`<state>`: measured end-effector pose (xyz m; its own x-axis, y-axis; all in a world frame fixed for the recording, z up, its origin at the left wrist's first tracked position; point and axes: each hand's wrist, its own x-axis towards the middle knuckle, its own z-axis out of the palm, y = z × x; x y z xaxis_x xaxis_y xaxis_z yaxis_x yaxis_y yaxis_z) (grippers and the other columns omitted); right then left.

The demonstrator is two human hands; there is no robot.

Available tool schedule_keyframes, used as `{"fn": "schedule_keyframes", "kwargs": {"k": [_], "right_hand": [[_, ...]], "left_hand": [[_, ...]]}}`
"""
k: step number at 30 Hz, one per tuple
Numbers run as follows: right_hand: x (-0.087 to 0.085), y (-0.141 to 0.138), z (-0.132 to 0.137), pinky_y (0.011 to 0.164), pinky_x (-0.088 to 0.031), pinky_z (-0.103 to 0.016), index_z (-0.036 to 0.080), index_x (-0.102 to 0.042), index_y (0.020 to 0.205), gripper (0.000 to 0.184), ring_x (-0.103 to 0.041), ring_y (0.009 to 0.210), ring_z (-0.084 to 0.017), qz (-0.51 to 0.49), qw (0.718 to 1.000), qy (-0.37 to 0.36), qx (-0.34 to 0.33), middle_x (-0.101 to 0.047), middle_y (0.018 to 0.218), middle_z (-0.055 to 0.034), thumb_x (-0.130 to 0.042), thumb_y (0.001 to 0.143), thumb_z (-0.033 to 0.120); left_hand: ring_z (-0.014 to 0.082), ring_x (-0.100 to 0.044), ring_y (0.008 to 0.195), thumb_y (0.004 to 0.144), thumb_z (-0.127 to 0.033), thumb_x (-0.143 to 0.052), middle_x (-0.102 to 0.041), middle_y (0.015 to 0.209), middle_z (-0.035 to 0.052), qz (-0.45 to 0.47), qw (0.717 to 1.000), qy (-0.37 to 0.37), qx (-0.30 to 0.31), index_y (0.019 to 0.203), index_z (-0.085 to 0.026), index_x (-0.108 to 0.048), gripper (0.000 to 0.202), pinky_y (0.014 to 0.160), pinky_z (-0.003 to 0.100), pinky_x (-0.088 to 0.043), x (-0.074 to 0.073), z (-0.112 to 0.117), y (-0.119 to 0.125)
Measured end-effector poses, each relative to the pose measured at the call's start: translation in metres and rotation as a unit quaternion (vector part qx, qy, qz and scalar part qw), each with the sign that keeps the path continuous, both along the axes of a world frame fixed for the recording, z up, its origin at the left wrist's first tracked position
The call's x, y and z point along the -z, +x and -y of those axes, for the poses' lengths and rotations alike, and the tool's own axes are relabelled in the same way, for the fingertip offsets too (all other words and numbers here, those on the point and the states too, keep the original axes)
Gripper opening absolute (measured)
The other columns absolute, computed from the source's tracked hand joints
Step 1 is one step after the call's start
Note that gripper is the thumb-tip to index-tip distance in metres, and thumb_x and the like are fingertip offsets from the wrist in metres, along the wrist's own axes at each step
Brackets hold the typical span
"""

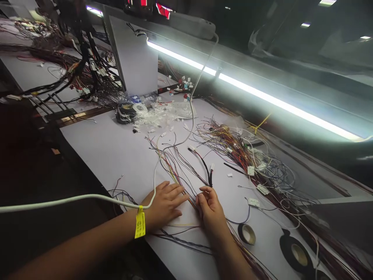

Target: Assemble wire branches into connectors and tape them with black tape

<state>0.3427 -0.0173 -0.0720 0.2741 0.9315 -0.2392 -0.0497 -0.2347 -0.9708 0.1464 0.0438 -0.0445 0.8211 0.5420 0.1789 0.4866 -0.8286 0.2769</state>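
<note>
My left hand (167, 204) lies flat across a loose bundle of thin coloured wires (171, 165), its fingers stretched out on the white tabletop. Just to the right, my right hand (210, 206) has thumb and fingers closed on the wires at the bundle's edge. A black-sleeved cable (206, 165) with white connectors runs up from beside the right fingertips. A white cord (155, 177) passes over the left wrist, with a yellow tag (140, 223) hanging from it. Dark twisted wires (186, 244) lie below both hands.
Black tape rolls (247, 234) lie at the lower right. A tangled heap of wires (239, 146) spreads along the right side under a lit tube (276, 102). Clear plastic bags (163, 114) sit at the back. Another wire-laden table (26, 77) stands far left.
</note>
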Motion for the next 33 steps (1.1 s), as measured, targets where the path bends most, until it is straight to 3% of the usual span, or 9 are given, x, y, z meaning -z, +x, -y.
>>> {"fn": "schedule_keyframes", "kwargs": {"k": [3,6,9,14,17,21,27,30,33], "right_hand": [[0.004,0.000,0.003,0.043,-0.030,-0.020,0.019,-0.057,0.106,0.035,-0.037,0.046,-0.008,-0.008,1.000,-0.011,-0.016,-0.049,0.063,0.0052,-0.056,0.085,0.047],[0.002,0.005,0.008,0.048,-0.034,-0.022,0.018,-0.061,0.105,0.034,-0.043,0.050,-0.011,-0.004,1.000,-0.017,-0.001,-0.047,0.057,0.0049,-0.054,0.086,0.044],[0.001,0.009,0.010,0.054,-0.039,-0.024,0.017,-0.062,0.110,0.036,-0.048,0.056,-0.012,0.001,1.000,-0.005,0.013,-0.050,0.059,0.0034,-0.053,0.088,0.044],[0.005,0.010,0.011,0.056,-0.041,-0.025,0.018,-0.065,0.107,0.035,-0.049,0.057,-0.011,-0.026,1.000,0.012,0.011,-0.055,0.071,0.0009,-0.057,0.086,0.045],[0.009,0.010,0.011,0.055,-0.042,-0.025,0.018,-0.065,0.107,0.036,-0.048,0.055,-0.010,-0.036,0.999,0.016,0.011,-0.056,0.076,-0.0001,-0.059,0.085,0.046],[0.011,0.012,0.013,0.057,-0.042,-0.025,0.019,-0.063,0.108,0.035,-0.049,0.056,-0.009,-0.034,0.999,0.009,0.010,-0.058,0.080,-0.0008,-0.058,0.087,0.046],[0.007,0.013,0.014,0.059,-0.041,-0.025,0.019,-0.063,0.106,0.032,-0.050,0.057,-0.009,-0.018,1.000,0.009,0.001,-0.059,0.083,-0.0015,-0.057,0.089,0.045],[0.005,0.013,0.015,0.058,-0.041,-0.025,0.020,-0.064,0.105,0.032,-0.050,0.057,-0.009,-0.016,1.000,0.006,-0.001,-0.059,0.086,-0.0022,-0.058,0.088,0.046],[0.004,0.013,0.016,0.056,-0.041,-0.024,0.019,-0.064,0.104,0.032,-0.050,0.057,-0.009,-0.015,1.000,0.006,0.000,-0.059,0.087,-0.0025,-0.058,0.087,0.046]], "left_hand": [[0.0260,-0.056,0.112,0.089,-0.039,-0.053,-0.065,0.118,0.0042,-0.019,0.999,-0.009,-0.047,0.107,-0.027,-0.063,0.024,0.098,0.043,-0.039,0.003,0.000,0.008],[0.0277,-0.057,0.102,0.089,-0.037,-0.052,-0.067,0.105,0.0078,-0.044,0.991,0.009,-0.129,0.083,-0.022,-0.065,0.021,0.090,0.046,-0.041,0.003,-0.012,-0.002],[0.0300,-0.054,0.107,0.092,-0.036,-0.046,-0.065,0.114,0.0114,-0.067,0.976,0.051,-0.203,0.077,-0.020,-0.066,0.030,0.089,0.048,-0.039,0.001,-0.033,-0.022],[0.0327,-0.042,0.126,0.089,-0.038,-0.045,-0.053,0.138,0.0122,-0.123,0.940,0.068,-0.310,0.092,-0.019,-0.068,0.030,0.094,0.051,-0.032,0.000,-0.067,-0.060],[0.0344,-0.039,0.129,0.087,-0.042,-0.044,-0.045,0.147,0.0103,-0.131,0.931,0.043,-0.339,0.107,-0.021,-0.065,0.036,0.095,0.054,-0.031,0.002,-0.083,-0.084],[0.0325,-0.048,0.121,0.087,-0.034,-0.040,-0.064,0.126,0.0066,-0.095,0.916,0.010,-0.389,0.115,-0.026,-0.063,0.038,0.096,0.053,-0.032,0.006,-0.099,-0.110],[0.0277,-0.051,0.111,0.075,-0.015,-0.043,-0.058,0.129,0.0037,-0.047,0.919,-0.019,-0.390,0.131,-0.027,-0.054,0.058,0.091,0.041,-0.039,0.011,-0.110,-0.115],[0.0265,-0.052,0.104,0.077,-0.014,-0.045,-0.065,0.115,0.0033,-0.063,0.914,-0.007,-0.401,0.113,-0.028,-0.067,0.045,0.089,0.040,-0.039,0.009,-0.118,-0.123],[0.0300,-0.051,0.103,0.082,-0.015,-0.044,-0.068,0.105,0.0060,-0.078,0.895,0.037,-0.438,0.096,-0.025,-0.072,0.034,0.089,0.046,-0.035,0.002,-0.122,-0.141]]}}
